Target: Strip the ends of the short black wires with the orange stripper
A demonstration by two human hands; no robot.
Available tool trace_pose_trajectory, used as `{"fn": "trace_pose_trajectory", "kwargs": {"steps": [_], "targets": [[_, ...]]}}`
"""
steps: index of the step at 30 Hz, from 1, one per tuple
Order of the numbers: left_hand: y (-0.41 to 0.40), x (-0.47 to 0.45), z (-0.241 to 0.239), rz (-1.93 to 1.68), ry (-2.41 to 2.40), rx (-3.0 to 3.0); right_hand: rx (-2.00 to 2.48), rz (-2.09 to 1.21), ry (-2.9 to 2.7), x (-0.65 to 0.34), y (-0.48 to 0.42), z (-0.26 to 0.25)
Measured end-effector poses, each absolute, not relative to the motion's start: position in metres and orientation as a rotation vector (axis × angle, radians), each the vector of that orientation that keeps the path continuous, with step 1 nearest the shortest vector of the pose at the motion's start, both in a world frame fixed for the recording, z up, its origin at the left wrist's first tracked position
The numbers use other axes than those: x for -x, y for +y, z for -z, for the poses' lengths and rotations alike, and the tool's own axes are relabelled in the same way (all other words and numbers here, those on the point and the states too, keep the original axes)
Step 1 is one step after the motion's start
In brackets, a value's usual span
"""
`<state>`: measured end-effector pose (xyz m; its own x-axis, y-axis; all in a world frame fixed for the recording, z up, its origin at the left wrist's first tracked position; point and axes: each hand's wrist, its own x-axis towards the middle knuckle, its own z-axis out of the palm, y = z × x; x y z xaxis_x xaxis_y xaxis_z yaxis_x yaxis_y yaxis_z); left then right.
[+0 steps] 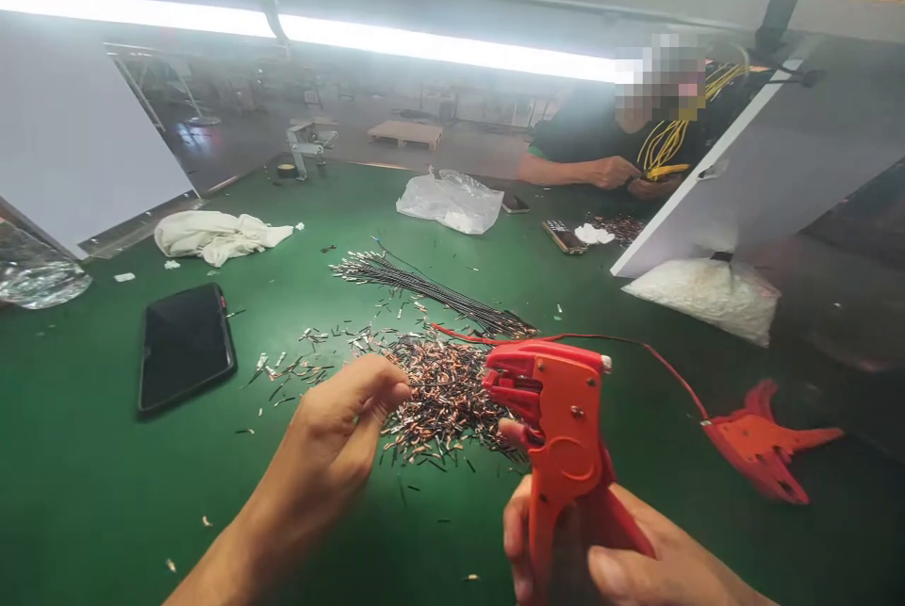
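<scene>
My right hand (636,545) is wrapped around the handles of a red and orange wire stripper (572,413), its jaws facing left. My left hand (353,422) is closed in a pinch on a thin black wire (442,384), which runs right toward those jaws. Whether the wire's tip is inside the jaws I cannot make out. Below and behind lies a pile of short black and copper offcuts (452,408). Just beyond it rests a bundle of black wires (438,290) with pale, shiny ends at the left.
A second red and orange tool (770,441) lies at right, with a red wire (636,342) running from it. Around the green table (85,455) are a black phone (185,347), white cloth (219,237), clear bag (452,201) and white-filled bag (707,295). Opposite, a person (586,130) holds yellow wires (668,144).
</scene>
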<state>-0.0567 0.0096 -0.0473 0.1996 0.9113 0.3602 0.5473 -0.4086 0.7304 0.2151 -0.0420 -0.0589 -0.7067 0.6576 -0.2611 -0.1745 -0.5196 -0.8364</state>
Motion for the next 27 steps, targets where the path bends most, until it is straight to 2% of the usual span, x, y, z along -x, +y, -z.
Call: {"fn": "trace_pose_trajectory", "kwargs": {"steps": [5, 8, 16, 27], "targets": [[0.012, 0.066, 0.053, -1.021, 1.343, -1.952, 0.976, -2.106, -1.338, -0.234, -0.038, 0.054], [0.011, 0.065, 0.051, -1.029, 1.304, -2.018, 0.949, -2.043, -1.377, -0.235, -0.039, 0.056], [0.013, 0.062, 0.046, -1.054, 1.263, -2.226, 0.724, -2.202, -1.102, -0.231, -0.042, 0.071], [0.009, 0.061, 0.062, -0.981, 1.071, -2.312, 0.642, -2.232, -1.102, -0.227, -0.036, 0.083]]}}
